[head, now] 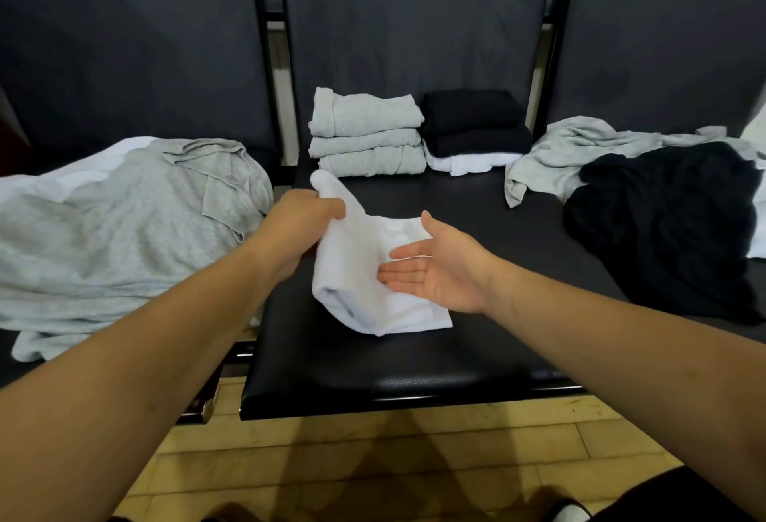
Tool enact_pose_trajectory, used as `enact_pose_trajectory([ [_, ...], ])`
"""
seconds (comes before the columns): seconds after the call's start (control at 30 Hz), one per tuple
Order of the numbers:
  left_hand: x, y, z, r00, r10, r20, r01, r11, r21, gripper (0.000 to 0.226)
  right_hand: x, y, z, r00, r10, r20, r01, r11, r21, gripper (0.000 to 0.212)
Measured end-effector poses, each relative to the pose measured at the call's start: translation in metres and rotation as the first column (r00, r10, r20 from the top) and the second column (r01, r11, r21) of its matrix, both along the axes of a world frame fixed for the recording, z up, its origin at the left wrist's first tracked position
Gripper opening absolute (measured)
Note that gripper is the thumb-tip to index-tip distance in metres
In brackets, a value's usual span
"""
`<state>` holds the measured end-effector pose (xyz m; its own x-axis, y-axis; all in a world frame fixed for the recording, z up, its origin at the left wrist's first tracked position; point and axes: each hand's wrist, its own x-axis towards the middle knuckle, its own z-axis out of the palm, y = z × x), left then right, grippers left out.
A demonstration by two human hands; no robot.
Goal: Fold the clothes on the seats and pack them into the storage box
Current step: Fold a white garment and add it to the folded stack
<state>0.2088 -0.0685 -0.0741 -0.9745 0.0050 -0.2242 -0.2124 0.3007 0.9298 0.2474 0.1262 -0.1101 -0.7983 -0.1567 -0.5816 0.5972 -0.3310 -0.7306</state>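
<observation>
**A:** The bench [476,355] is taken in first: three dark seats, with the middle one used as the folding surface.

**B:** The left seat is covered by a loose grey shirt [124,231], unfolded. On the right a crumpled black garment [663,231] is heaped, with a grey garment [580,144] behind it.

**A:** Two piles are stood at the back of the middle seat: a grey stack [369,131] and, touching it, a black stack [476,119] with white at the bottom. No storage box is shown.

**B:** And the white garment [373,297] is laid part-folded, mid-seat.

**A:** Its upper corner is pinched and lifted by the left hand [302,223], fingers curled round the cloth. The right hand [439,268] is spread, palm up and fingers straight, against the cloth's right side.

**B:** What could be spoiled?

**A:** Only one corner is held and nothing is pinned. If that corner is pulled across, the lower layers could be dragged open and the fold skewed. The grey stack, close behind, could also be knocked.
</observation>
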Motion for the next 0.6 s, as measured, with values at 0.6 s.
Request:
enact_pose_trajectory([
  [0.6, 0.006, 0.018, -0.039, 0.943, -0.118, 0.312, 0.023, 0.955, 0.294, 0.039, 0.0, 0.01, -0.021, 0.998, -0.024, 0.05, 0.023, 0.999, 0.027, 0.039],
])
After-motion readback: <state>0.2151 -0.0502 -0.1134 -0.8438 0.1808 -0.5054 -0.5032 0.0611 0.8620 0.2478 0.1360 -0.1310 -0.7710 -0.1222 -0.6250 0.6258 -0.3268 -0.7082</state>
